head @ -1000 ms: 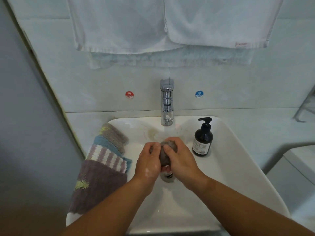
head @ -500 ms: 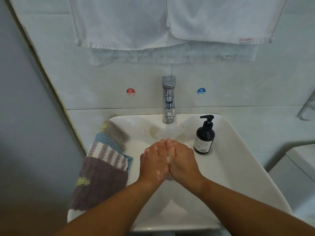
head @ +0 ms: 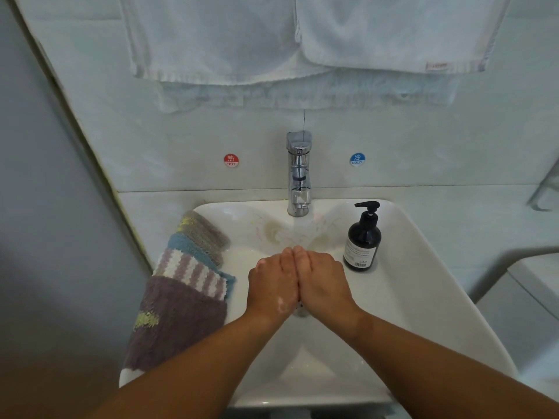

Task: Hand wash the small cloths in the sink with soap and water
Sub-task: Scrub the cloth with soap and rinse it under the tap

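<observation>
My left hand (head: 270,285) and my right hand (head: 325,282) are pressed palm to palm over the middle of the white sink (head: 429,276), fingers straight and pointing toward the faucet (head: 299,173). No cloth shows between the palms. White suds cling to the left hand near the wrist. Several small knitted cloths (head: 184,294), brown, striped, blue and grey, lie overlapped on the sink's left rim. A dark pump bottle of soap (head: 363,241) stands on the sink's right side, just right of my right hand.
White towels (head: 302,40) hang on the wall above the faucet. Red HOT (head: 231,160) and blue COLD (head: 357,159) stickers flank the faucet. A grey wall runs close along the left. A white fixture (head: 532,297) sits at the lower right.
One second ago both hands gripped a grey cloth, which showed between the fingers. The hands then closed flat together and the cloth went out of sight. They have hardly moved since.
</observation>
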A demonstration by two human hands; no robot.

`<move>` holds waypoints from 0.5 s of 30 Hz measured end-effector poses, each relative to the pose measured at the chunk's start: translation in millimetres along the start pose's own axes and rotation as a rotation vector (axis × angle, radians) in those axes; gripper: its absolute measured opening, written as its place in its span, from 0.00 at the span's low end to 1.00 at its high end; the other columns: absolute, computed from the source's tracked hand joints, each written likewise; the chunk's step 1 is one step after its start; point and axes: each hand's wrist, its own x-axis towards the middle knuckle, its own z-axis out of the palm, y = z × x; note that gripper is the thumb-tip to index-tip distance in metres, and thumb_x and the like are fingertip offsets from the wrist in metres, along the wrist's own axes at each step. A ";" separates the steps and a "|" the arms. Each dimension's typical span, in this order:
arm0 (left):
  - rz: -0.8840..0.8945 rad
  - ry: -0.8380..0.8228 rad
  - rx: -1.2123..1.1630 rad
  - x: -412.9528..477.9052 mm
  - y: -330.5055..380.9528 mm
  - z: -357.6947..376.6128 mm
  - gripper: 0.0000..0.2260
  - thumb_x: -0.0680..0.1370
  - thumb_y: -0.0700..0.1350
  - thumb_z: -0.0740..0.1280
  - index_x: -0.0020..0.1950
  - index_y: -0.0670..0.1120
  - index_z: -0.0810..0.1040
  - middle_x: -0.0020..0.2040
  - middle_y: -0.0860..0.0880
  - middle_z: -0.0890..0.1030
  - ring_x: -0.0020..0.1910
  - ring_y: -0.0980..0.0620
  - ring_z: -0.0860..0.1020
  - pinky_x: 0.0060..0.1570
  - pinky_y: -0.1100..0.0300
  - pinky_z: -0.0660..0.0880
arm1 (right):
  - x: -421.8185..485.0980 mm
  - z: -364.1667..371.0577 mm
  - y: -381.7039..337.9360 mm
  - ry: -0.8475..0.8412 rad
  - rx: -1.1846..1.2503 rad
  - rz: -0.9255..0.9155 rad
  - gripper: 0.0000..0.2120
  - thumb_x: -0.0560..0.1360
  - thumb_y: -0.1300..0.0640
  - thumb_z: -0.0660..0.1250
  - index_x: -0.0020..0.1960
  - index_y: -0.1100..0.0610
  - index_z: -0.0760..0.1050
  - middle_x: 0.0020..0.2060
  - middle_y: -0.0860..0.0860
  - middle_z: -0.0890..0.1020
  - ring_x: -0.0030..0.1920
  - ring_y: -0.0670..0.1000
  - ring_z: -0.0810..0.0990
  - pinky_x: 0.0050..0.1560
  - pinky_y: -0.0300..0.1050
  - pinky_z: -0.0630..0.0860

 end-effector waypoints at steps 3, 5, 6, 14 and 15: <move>-0.107 0.058 -0.421 3.4 -6.7 6.3 0.19 0.81 0.63 0.56 0.46 0.53 0.80 0.44 0.49 0.84 0.44 0.48 0.82 0.47 0.48 0.80 | 2.7 1.8 1.4 0.006 0.259 0.110 0.19 0.85 0.45 0.53 0.44 0.51 0.77 0.40 0.48 0.83 0.43 0.47 0.82 0.48 0.44 0.78; -0.147 0.045 -0.562 2.8 -9.5 8.2 0.11 0.81 0.61 0.60 0.48 0.57 0.77 0.48 0.48 0.82 0.46 0.46 0.82 0.44 0.48 0.80 | 3.7 -2.9 1.4 -0.066 0.485 0.240 0.13 0.85 0.46 0.56 0.50 0.51 0.75 0.48 0.53 0.82 0.48 0.51 0.82 0.49 0.52 0.80; -0.141 0.052 -0.587 2.8 -10.4 8.3 0.07 0.82 0.58 0.61 0.50 0.58 0.76 0.49 0.47 0.81 0.48 0.45 0.82 0.44 0.47 0.81 | 3.1 -6.0 0.0 -0.101 0.572 0.261 0.09 0.85 0.48 0.58 0.53 0.50 0.74 0.50 0.54 0.81 0.49 0.52 0.82 0.48 0.53 0.81; -0.053 0.128 -0.351 -7.9 1.0 4.0 0.19 0.85 0.55 0.53 0.48 0.47 0.79 0.42 0.52 0.81 0.44 0.53 0.80 0.48 0.55 0.74 | -4.2 3.6 3.2 0.041 0.145 -0.042 0.13 0.85 0.47 0.55 0.48 0.51 0.74 0.38 0.44 0.81 0.39 0.44 0.80 0.39 0.34 0.73; -0.056 0.119 -0.336 -7.6 0.5 3.7 0.20 0.85 0.54 0.53 0.46 0.46 0.80 0.42 0.51 0.82 0.45 0.51 0.80 0.49 0.55 0.75 | -3.6 4.1 3.6 0.043 0.107 -0.059 0.15 0.85 0.48 0.54 0.46 0.50 0.74 0.36 0.43 0.80 0.38 0.44 0.80 0.38 0.32 0.71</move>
